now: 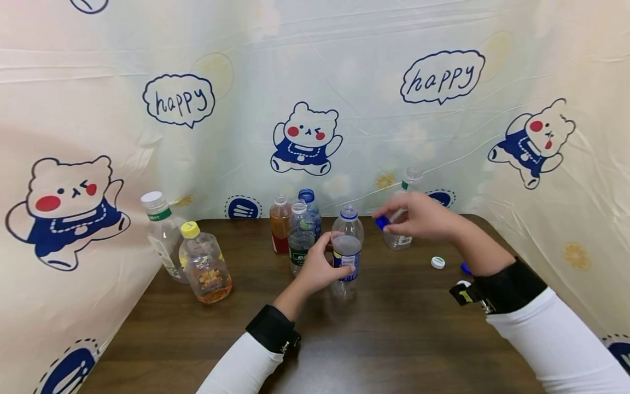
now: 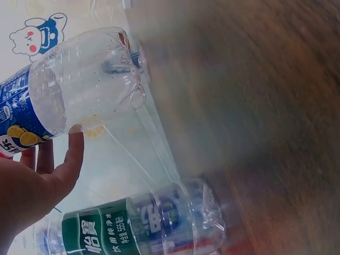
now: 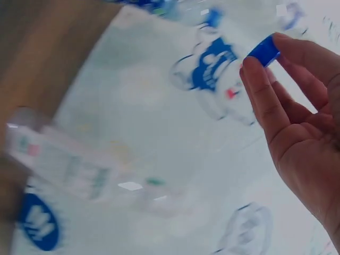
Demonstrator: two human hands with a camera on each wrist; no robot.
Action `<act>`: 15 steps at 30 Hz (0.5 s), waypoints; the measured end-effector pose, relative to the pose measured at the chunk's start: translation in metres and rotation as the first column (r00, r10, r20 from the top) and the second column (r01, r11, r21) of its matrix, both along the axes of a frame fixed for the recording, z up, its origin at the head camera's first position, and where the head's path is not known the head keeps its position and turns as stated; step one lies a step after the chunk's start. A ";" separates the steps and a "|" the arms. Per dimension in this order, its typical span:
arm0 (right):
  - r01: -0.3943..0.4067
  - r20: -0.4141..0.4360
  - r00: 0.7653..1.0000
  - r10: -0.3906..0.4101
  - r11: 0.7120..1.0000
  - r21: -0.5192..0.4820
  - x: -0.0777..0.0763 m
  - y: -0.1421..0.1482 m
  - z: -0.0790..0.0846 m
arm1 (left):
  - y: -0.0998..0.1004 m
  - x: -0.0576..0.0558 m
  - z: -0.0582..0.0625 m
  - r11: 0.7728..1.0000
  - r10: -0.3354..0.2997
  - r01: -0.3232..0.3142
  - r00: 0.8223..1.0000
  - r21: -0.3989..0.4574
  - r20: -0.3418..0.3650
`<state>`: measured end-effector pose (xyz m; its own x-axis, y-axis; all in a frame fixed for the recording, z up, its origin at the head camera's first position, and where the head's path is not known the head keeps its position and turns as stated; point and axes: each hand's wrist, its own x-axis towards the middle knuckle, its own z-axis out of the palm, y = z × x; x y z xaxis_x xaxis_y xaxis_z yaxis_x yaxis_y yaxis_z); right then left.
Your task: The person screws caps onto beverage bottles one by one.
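Note:
My left hand (image 1: 319,269) holds a clear plastic bottle (image 1: 346,246) round its blue label, thumb on the near side. The bottle is upright, with a blue ring at its uncapped neck. In the left wrist view, fingers curl under the bottle (image 2: 79,79). To the right of the bottle's mouth and apart from it, my right hand (image 1: 425,219) pinches a blue bottle cap (image 1: 381,222). The right wrist view shows this cap (image 3: 263,51) between thumb and fingertips. Behind the right hand stands a clear bottle (image 1: 397,242), partly hidden.
Left of the held bottle stand a green-labelled bottle (image 1: 301,238), an amber bottle (image 1: 280,227) and a blue bottle (image 1: 309,200). Farther left are a white-capped bottle (image 1: 164,235) and a yellow-capped bottle (image 1: 206,265). A white cap (image 1: 437,262) and a blue cap (image 1: 466,268) lie on the right.

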<state>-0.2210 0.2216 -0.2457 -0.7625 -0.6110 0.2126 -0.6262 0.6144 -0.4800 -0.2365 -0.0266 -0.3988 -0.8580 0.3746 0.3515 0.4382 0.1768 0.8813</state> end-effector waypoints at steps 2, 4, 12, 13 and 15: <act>-0.029 -0.038 0.999 0.030 0.999 0.026 -0.001 -0.013 0.016 | -0.001 0.000 0.000 1.000 0.000 0.000 1.000 -0.001 0.002; -0.062 -0.070 0.995 0.065 0.997 0.051 -0.003 -0.024 0.028 | -0.001 0.001 -0.001 1.000 0.000 0.000 1.000 -0.004 0.008; -0.148 -0.129 0.976 0.175 0.970 0.192 -0.011 -0.051 0.056 | -0.001 0.005 0.003 1.000 -0.002 0.002 1.000 -0.026 0.019; -0.153 -0.127 0.975 0.182 0.966 0.209 -0.011 -0.054 0.058 | -0.001 0.006 0.005 0.999 -0.003 0.003 1.000 -0.032 0.020; -0.163 -0.119 0.973 0.196 0.957 0.240 -0.011 -0.060 0.061 | -0.002 0.011 0.011 0.999 -0.007 0.008 1.000 -0.044 0.026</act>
